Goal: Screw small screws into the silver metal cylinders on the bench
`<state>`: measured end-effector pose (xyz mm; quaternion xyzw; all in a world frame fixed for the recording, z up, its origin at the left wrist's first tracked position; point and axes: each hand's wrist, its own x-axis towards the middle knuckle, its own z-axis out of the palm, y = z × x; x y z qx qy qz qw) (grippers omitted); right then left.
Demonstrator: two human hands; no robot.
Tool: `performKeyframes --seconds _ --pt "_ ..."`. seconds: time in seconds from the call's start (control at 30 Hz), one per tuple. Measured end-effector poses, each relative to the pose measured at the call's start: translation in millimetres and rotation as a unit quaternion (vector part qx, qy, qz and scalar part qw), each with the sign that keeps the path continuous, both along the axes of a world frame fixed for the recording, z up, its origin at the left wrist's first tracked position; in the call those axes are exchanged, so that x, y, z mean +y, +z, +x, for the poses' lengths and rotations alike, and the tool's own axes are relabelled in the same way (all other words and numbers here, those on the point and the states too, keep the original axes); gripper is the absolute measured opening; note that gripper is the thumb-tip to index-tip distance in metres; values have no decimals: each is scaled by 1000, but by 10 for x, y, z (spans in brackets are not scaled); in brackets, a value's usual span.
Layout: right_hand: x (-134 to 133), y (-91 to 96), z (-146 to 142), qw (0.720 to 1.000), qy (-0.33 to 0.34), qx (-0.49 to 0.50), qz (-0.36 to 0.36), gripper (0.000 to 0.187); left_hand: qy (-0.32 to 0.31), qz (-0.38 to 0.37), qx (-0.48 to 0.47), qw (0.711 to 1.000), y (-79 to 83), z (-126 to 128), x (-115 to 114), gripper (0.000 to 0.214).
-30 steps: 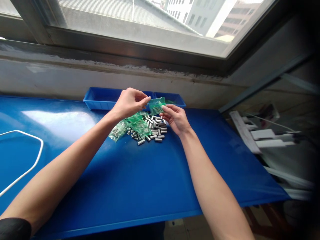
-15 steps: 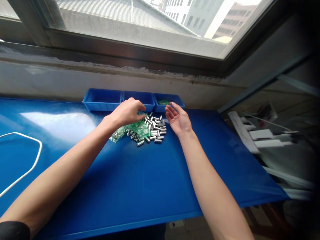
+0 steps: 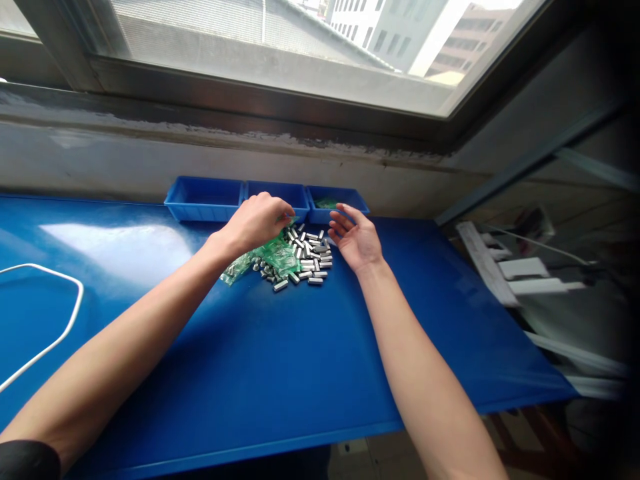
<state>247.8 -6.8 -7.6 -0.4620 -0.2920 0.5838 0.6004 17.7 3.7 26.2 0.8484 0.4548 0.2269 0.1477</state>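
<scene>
My left hand (image 3: 263, 217) is over the back of the pile, its thumb and fingertips pinched on a small green plastic bag (image 3: 289, 221). Much of that bag is hidden behind the hand. Right of the pile, my right hand (image 3: 357, 240) is open, palm turned up and inward, fingers a little curled, with nothing in it. Between and below the hands lie many short silver metal pins (image 3: 315, 257), loose on the blue table. More green plastic bags (image 3: 280, 257) lie over the left part of the pile, among smaller metal pieces (image 3: 265, 270).
Three blue bins stand in a row against the wall: a left bin (image 3: 205, 212), a middle bin (image 3: 303, 213), and a right bin (image 3: 350, 217) with green bags inside. A white cable (image 3: 75, 313) curves over the blue table (image 3: 280, 373) at left. White pieces (image 3: 525, 268) stand beyond its right edge.
My left thumb and fingers have come together, and a bit of green bag now shows raised at their tips. My right hand has shifted very slightly left.
</scene>
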Motion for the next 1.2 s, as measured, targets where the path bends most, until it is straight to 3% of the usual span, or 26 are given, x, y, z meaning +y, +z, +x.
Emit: performKeyframes --seconds 0.1,0.27,0.43,0.63,0.8,1.0,1.1,1.2 --pt "-6 -8 -25 999 15 -30 24 16 -4 -7 -96 995 67 2 -2 25" --pt "-40 -22 -89 987 76 -109 92 23 -39 -152 -243 957 137 24 -19 34" --pt "-105 -3 -146 974 158 -115 114 31 -31 -211 -308 927 118 19 -9 42" --pt "-126 -7 -145 966 179 -133 133 27 -21 -230 -329 916 102 16 2 45" --pt "-91 -26 -130 970 152 -141 129 27 -6 -202 -279 939 141 -4 6 42" --pt "-1 -65 -89 992 52 -86 79 27 -37 -98 -79 991 227 -160 11 39" --pt "54 -87 -47 999 -34 -33 25 19 -82 -75 19 994 296 -224 -10 43" --pt "89 -102 -5 997 -75 16 6 5 -110 -97 116 982 366 -249 -36 56"
